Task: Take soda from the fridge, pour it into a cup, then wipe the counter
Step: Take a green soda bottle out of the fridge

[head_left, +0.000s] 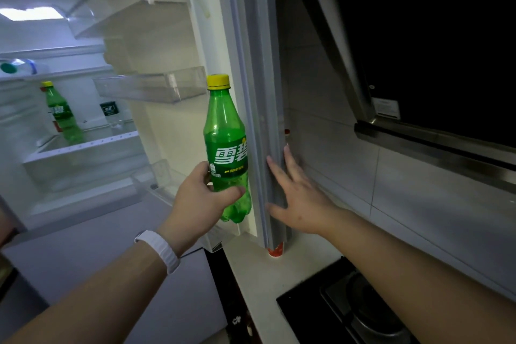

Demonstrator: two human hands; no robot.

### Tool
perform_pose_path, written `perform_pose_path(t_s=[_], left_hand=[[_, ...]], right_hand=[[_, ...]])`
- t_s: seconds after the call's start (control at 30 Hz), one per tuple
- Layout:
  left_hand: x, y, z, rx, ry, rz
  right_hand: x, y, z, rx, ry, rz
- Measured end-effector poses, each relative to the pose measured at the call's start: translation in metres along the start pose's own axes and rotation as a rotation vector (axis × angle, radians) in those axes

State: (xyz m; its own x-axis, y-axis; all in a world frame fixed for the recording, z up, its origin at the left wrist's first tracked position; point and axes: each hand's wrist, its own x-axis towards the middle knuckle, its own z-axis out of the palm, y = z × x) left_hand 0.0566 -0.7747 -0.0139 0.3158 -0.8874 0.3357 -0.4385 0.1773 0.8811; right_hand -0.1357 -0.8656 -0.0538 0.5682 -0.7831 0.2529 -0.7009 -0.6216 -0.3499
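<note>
My left hand [199,195] grips the upright soda bottle [226,148] near its base; at three o'clock, my right hand [296,198] lies flat-fingered on the fridge door [259,92] edge.

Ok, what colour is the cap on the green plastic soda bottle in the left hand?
Yellow cap, seen in the head view.

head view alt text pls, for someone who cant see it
A person's left hand holds a green soda bottle with a yellow cap upright before an open fridge, while the right hand rests flat on the fridge door's edge. Another green bottle stands on a shelf inside.
</note>
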Motion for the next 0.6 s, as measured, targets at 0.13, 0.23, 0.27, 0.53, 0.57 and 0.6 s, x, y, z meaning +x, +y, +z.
perform_pose_path(t_s=[0.13, 0.23, 0.27, 0.53, 0.57, 0.6], left_hand=[[-0.007, 0.001, -0.005, 0.002, 0.004, -0.005], [-0.015, 0.003, -0.011, -0.007, 0.012, 0.001], [-0.018, 0.004, -0.014, -0.008, 0.019, 0.006], [-0.046, 0.001, -0.05, -0.076, 0.098, 0.003], [-0.049, 0.0, -0.055, -0.083, 0.115, -0.002], [-0.053, -0.002, -0.061, -0.088, 0.134, -0.007]], right_hand=[[-0.004, -0.004, 0.008, -0.064, 0.034, -0.046], [-0.011, -0.009, 0.012, -0.16, 0.072, -0.1], [-0.015, -0.012, 0.013, -0.186, 0.086, -0.12], [-0.037, -0.044, 0.028, -0.242, 0.165, -0.259], [-0.038, -0.05, 0.03, -0.247, 0.19, -0.272], [-0.039, -0.057, 0.031, -0.253, 0.212, -0.286]])
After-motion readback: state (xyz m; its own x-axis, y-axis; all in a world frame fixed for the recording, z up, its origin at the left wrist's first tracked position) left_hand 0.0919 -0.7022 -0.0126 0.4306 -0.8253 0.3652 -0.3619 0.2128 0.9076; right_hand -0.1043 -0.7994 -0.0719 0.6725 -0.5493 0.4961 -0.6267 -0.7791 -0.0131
